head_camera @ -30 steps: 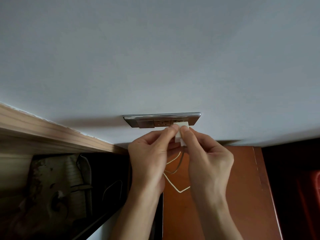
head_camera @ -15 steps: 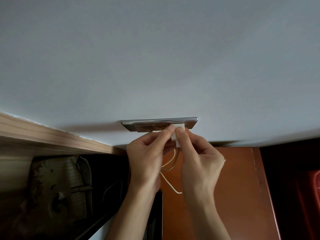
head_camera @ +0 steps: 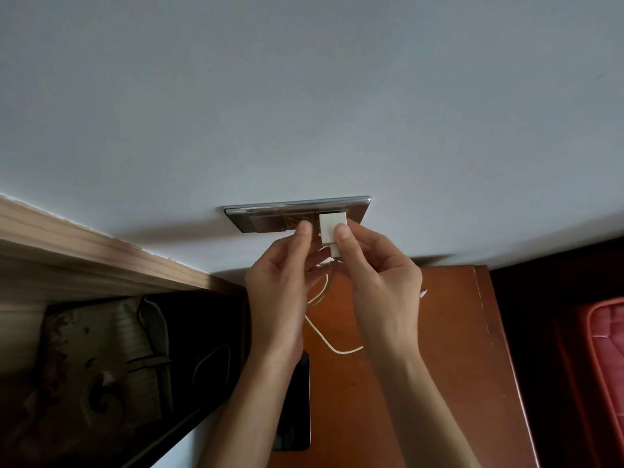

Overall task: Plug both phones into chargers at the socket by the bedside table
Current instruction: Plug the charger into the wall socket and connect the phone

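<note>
Pinching a white charger point(head_camera: 332, 228), my right hand point(head_camera: 381, 285) holds it at the right end of the socket point(head_camera: 263, 219), its cable point(head_camera: 324, 336) looping down over the table point(head_camera: 439, 366). My left hand point(head_camera: 280, 288) is raised just beside it, forefinger at the socket face, other fingers curled; I cannot tell whether they grip anything. One dark phone point(head_camera: 299, 407) lies on the table under my left wrist.
</note>
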`<state>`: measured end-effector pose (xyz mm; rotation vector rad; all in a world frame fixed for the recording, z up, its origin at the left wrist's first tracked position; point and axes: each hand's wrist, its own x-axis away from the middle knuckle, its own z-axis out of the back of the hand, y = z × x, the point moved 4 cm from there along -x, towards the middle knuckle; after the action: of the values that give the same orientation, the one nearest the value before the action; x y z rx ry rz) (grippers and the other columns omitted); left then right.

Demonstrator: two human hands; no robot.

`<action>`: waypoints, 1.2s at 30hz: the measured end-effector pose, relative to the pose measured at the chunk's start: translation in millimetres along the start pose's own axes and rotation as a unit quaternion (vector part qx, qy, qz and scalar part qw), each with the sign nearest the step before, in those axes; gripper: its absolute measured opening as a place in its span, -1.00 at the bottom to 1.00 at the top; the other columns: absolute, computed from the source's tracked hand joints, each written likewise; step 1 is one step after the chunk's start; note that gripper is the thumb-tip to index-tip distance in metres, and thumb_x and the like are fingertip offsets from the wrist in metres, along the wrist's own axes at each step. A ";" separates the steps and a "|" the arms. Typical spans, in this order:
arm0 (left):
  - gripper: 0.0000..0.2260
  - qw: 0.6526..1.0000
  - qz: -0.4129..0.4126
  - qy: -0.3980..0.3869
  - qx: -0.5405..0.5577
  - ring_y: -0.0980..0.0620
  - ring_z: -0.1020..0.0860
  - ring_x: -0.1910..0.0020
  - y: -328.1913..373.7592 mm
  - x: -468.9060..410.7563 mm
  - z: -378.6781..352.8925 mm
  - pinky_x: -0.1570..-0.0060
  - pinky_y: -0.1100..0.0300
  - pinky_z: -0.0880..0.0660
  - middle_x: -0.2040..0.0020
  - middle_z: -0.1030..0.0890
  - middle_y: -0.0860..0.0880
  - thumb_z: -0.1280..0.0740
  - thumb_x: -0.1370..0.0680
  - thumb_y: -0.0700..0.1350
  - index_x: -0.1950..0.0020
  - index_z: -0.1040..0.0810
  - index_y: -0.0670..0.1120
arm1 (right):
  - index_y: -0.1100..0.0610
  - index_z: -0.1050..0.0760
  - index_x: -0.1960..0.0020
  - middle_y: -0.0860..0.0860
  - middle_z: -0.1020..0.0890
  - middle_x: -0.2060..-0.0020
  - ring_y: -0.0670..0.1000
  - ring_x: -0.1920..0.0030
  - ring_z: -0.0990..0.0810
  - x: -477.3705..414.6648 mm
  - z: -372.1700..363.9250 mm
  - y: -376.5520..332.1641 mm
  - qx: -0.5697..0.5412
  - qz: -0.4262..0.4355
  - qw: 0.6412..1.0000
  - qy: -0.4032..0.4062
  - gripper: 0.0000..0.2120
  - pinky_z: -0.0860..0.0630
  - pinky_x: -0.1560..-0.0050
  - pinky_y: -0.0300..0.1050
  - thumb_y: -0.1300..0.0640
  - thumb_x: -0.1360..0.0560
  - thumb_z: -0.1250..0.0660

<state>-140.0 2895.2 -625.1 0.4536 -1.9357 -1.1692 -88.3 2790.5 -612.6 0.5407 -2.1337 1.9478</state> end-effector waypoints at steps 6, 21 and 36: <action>-0.72 0.986 -0.024 -0.048 -0.157 0.08 -0.72 -0.05 -35.3 18.7 24.6 -0.08 0.17 -0.60 0.01 -0.77 0.04 -0.20 -0.69 0.01 -0.08 -0.72 0.04 | 0.01 -0.65 -0.13 -0.03 -0.77 0.08 -0.04 0.03 -0.75 13.7 9.0 22.6 0.016 -0.019 0.999 -0.034 -0.65 -0.64 -0.02 -0.10 -0.09 -0.67 -0.13; -0.87 0.934 -0.016 -0.086 -0.346 0.27 -0.64 -0.07 -117.6 63.4 109.4 -0.15 0.19 -0.59 0.02 -0.73 0.21 -0.36 -0.62 -0.06 -0.07 -0.69 0.11 | -0.15 -0.52 -0.19 -0.29 -0.66 0.03 -0.44 -0.05 -0.57 81.0 44.7 132.7 0.265 -0.081 0.954 -0.117 -0.61 -0.49 0.06 -0.56 0.28 -0.50 -0.31; -0.77 0.938 -0.096 -0.025 -0.331 0.17 -0.58 -0.21 -154.7 118.0 136.2 -0.20 0.16 -0.55 -0.16 -0.61 0.20 -0.47 -0.53 -0.04 -0.18 -0.62 0.09 | -0.09 -0.64 0.13 -0.19 -0.74 0.25 -0.18 0.20 -0.71 176.5 104.8 214.2 0.281 -0.097 0.954 -0.045 -0.77 -0.59 0.12 -0.32 0.21 -0.58 -0.36</action>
<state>-334.5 2817.0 -736.8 0.2478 -1.4305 -1.8735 -324.5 2677.3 -751.9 0.9068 -1.4692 2.4399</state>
